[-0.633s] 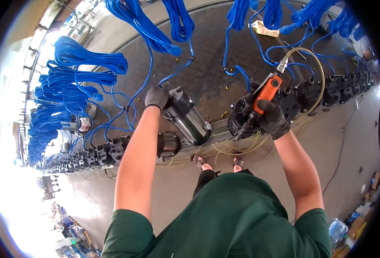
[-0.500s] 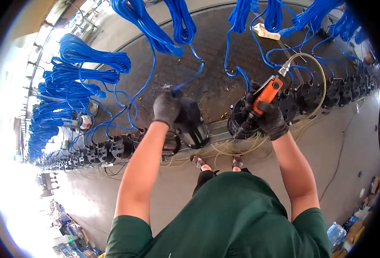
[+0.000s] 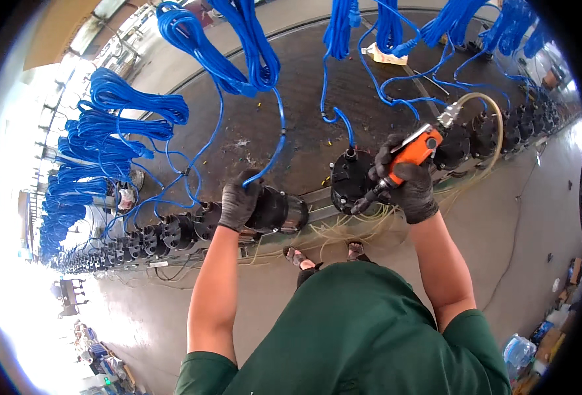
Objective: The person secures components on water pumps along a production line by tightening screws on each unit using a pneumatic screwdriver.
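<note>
In its dark glove, my left hand [image 3: 241, 201] is closed on the cable end of a black cylindrical pump [image 3: 279, 210]. The pump lies tipped sideways, its shiny end toward the right, and a blue cable [image 3: 279, 139] rises from my fingers. My right hand [image 3: 411, 187], also gloved, is wrapped round an orange air tool [image 3: 417, 151] with a dark nose pointing down and left. That nose reaches the edge of another black pump [image 3: 350, 178], which stands with its round cap up; whether they touch I cannot tell. A pale hose [image 3: 498, 125] runs from the tool's fitting.
Rows of similar black pumps [image 3: 175, 232] line the bench edge on both sides. Bundled blue cables [image 3: 139, 97] hang along the left and far side. A pale bottle [image 3: 386, 54] lies on the dark bench top [image 3: 297, 85]. Thin yellowish tubes [image 3: 343, 230] trail below the edge.
My left hand has come nearer to me, and the pump in it has turned from a steep slant to nearly level. My right hand keeps the air tool beside the other pump. The view has shifted slightly.
</note>
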Motion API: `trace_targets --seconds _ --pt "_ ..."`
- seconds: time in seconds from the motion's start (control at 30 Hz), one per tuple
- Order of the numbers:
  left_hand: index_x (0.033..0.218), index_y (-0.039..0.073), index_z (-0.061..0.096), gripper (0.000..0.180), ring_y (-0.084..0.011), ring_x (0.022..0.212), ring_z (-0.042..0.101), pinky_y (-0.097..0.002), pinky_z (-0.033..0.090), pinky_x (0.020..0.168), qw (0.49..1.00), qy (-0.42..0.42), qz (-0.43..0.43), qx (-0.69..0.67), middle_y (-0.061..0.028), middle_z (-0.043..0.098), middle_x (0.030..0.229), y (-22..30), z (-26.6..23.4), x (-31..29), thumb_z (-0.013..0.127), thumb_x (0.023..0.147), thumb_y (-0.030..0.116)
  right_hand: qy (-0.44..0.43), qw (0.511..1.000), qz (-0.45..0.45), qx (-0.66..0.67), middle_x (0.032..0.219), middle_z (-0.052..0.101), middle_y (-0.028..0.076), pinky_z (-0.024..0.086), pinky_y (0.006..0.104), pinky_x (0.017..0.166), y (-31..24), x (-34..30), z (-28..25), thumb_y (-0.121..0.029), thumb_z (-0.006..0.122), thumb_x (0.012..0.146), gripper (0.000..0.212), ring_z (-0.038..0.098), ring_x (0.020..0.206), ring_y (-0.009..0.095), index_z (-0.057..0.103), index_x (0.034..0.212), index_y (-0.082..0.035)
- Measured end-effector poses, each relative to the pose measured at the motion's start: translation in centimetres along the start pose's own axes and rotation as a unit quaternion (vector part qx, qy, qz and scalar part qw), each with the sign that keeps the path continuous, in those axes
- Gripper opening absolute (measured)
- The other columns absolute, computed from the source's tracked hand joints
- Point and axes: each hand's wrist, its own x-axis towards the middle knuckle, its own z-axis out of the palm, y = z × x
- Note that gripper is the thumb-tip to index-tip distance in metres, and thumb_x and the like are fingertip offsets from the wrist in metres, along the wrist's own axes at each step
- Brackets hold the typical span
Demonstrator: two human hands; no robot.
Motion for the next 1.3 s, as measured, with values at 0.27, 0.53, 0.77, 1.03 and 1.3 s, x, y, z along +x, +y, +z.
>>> trace_targets --seconds 0.27,0.53,0.77,1.03,1.3 --pt "0.108 0.003 0.069 0.015 -0.0162 0.081 0.063 -0.0324 0.052 0.081 0.992 0.125 -0.033 0.000 -0.0070 0.071 0.086 -2.3 0.3 -2.0 0.060 0.100 0.012 0.004 0.985 -0.146 -0.095 0.106 0.067 0.012 0.059 0.0451 0.079 -6.0 -3.9 -1.8 -0.010 0.082 0.072 0.063 0.069 0.091 0.027 0.060 0.131 -0.008" --pt "0.122 0.005 0.063 0.044 -0.0350 0.109 0.062 -0.0488 0.050 0.096 0.938 0.080 0.290 0.173 -0.0143 0.065 0.117 4.0 6.9 -5.8 0.072 0.079 0.008 0.117 0.957 -0.179 -0.196 0.111 0.070 0.014 0.059 0.0383 0.079 -7.6 -6.4 -4.2 -0.014 0.089 0.070 0.071 0.071 0.091 0.026 0.056 0.132 -0.006" --pt "0.113 0.008 0.068 0.032 -0.0365 0.101 0.067 -0.0441 0.053 0.092 0.638 -0.464 0.457 0.410 -0.0116 0.069 0.103 9.2 28.2 -4.2 0.063 0.083 0.016 0.134 0.945 -0.159 -0.252 0.115 0.071 0.015 0.059 0.0351 0.078 -6.7 -5.8 -2.2 -0.006 0.083 0.070 0.061 0.071 0.090 0.024 0.060 0.127 -0.005" --pt "0.111 0.008 0.069 0.029 -0.0360 0.101 0.067 -0.0440 0.053 0.092 0.720 -0.394 0.418 0.389 -0.0115 0.069 0.102 4.1 36.0 -1.5 0.062 0.083 0.016 0.123 0.945 -0.132 -0.272 0.109 0.071 0.015 0.057 0.0325 0.068 -4.3 -4.8 -0.9 -0.008 0.085 0.074 0.055 0.071 0.084 0.023 0.062 0.123 -0.006" --pt "0.108 0.008 0.069 0.027 -0.0354 0.102 0.067 -0.0438 0.054 0.092 0.740 -0.382 0.400 0.383 -0.0114 0.069 0.101 2.9 36.2 -1.2 0.061 0.084 0.015 0.066 0.957 -0.112 -0.260 0.111 0.071 0.014 0.057 0.0335 0.078 -2.2 -2.8 -0.6 -0.005 0.082 0.076 0.051 0.069 0.088 0.022 0.063 0.123 -0.005"
